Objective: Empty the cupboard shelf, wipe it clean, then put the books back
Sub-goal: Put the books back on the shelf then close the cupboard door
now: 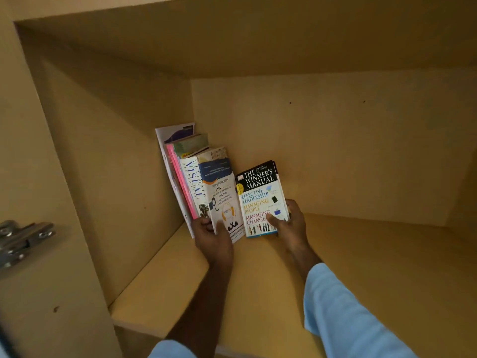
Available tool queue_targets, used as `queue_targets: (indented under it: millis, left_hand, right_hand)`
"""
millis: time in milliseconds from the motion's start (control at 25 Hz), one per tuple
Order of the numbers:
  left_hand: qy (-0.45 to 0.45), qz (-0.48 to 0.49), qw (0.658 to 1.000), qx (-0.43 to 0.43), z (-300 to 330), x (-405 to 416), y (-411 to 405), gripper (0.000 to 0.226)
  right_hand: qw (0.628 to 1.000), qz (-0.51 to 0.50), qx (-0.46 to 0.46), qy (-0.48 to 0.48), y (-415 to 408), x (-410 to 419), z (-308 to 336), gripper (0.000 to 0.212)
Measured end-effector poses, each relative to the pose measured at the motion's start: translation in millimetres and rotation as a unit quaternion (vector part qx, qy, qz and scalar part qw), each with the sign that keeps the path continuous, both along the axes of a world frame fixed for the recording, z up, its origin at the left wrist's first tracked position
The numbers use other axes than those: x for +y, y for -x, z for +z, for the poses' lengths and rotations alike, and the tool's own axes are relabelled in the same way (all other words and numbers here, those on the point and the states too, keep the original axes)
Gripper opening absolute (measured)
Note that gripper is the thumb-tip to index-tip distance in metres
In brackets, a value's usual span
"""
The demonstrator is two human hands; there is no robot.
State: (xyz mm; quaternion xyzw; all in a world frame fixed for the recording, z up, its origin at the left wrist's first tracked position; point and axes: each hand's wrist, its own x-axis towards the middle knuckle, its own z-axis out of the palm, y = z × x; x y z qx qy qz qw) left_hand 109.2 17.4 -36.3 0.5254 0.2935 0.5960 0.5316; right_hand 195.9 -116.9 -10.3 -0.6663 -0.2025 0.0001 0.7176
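Cupboard shelf (361, 254) fills most of the frame, yellow-tan board, open toward me. Row of books (196, 182) stands upright at centre-left, packed against the left cupboard wall (103, 177), slightly tilted. In that row I read a white spine marked "VISUAL" (193, 180), pink spines left of it, a tall white folder (167, 156) at the far left, and a white booklet with blue and orange print (223, 200) on the outer right face.

Left hand (213, 235) grips the bottom of that row, thumb on the booklet's front, fingers curled round the lower edge at the spines. Right hand (289, 223) holds "The Winner's Manual" book (260, 197) at its lower right corner, thumb pressed on the cover, fingers wrapped behind. That book stands upright just right of the row, cover facing me, bottom edge at the shelf board; I cannot tell if it fully rests on it. A narrow gap shows between it and the booklet.

Both forearms come in from the bottom of the frame; light blue sleeve (348, 319) on the right arm, a bit of the same blue at bottom centre. Metal door hinge (20, 241) sits at the left edge, on the cupboard's side panel.
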Motion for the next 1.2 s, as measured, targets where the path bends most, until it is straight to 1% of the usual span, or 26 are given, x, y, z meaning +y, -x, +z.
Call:
queue_targets:
  millis: [80, 120, 200, 240, 320, 400, 480, 560, 640, 760, 1080, 1120, 1200]
  left_hand:
    - [0.008, -0.005, 1.0, 0.002, 2.7, -1.6, 5.7, 0.028]
    - [-0.001, -0.005, 1.0, 0.012, 5.9, -2.7, 7.7, 0.027]
    - [-0.051, 0.021, 0.997, 0.053, 3.7, 0.8, 14.2, 0.024]
    - [-0.09, 0.038, 0.992, 0.075, 2.3, 2.3, 18.6, 0.025]
    - [-0.171, 0.071, 0.973, 0.14, 1.7, 4.0, 23.8, 0.025]
    - [-0.194, 0.091, 0.957, 0.195, 1.9, 5.3, 20.1, 0.021]
    - [-0.199, 0.092, 0.953, 0.208, 0.8, 5.1, 15.5, 0.019]
    - [-0.198, 0.092, 0.956, 0.197, 1.7, 4.9, 12.6, 0.018]
    - [-0.198, 0.09, 0.959, 0.182, 2.2, 5.7, 11.9, 0.015]
    - [-0.183, 0.101, 0.959, 0.192, 2.9, 4.6, 12.1, 0.013]
    - [-0.143, 0.106, 0.964, 0.196, -0.9, 5.0, 16.4, 0.02]
    - [-0.133, 0.111, 0.962, 0.21, -0.1, 3.6, 18.4, 0.023]
    - [-0.127, 0.122, 0.948, 0.265, 1.3, 0.0, 21.5, 0.033]
  right_hand:
    - [0.999, -0.003, 0.045, -0.029, -4.7, 1.9, -6.2, 0.044]
    - [0.996, 0.0, 0.07, -0.047, -7.2, 3.6, -5.4, 0.042]
    - [0.992, 0.012, 0.105, -0.071, -12.0, 7.4, -5.5, 0.039]
    - [0.99, 0.021, 0.111, -0.082, -13.6, 7.6, -3.7, 0.04]
    - [0.99, 0.036, 0.107, -0.086, -15.3, 10.2, 1.8, 0.042]
    - [0.989, 0.053, 0.102, -0.087, -18.0, 16.6, 1.8, 0.043]
    - [0.987, 0.074, 0.102, -0.096, -15.3, 21.5, 2.2, 0.042]
    - [0.989, 0.086, 0.083, -0.092, -13.6, 23.2, 2.0, 0.041]
    - [0.991, 0.098, 0.056, -0.075, -14.5, 22.5, -1.5, 0.042]
    - [0.991, 0.111, 0.04, -0.061, -17.5, 18.4, -6.9, 0.043]
    - [0.982, 0.124, 0.104, -0.092, -19.4, 10.3, -11.0, 0.041]
    - [0.98, 0.128, 0.112, -0.101, -20.2, 9.5, -10.2, 0.04]
    - [0.975, 0.135, 0.128, -0.12, -21.5, 6.8, -8.9, 0.041]
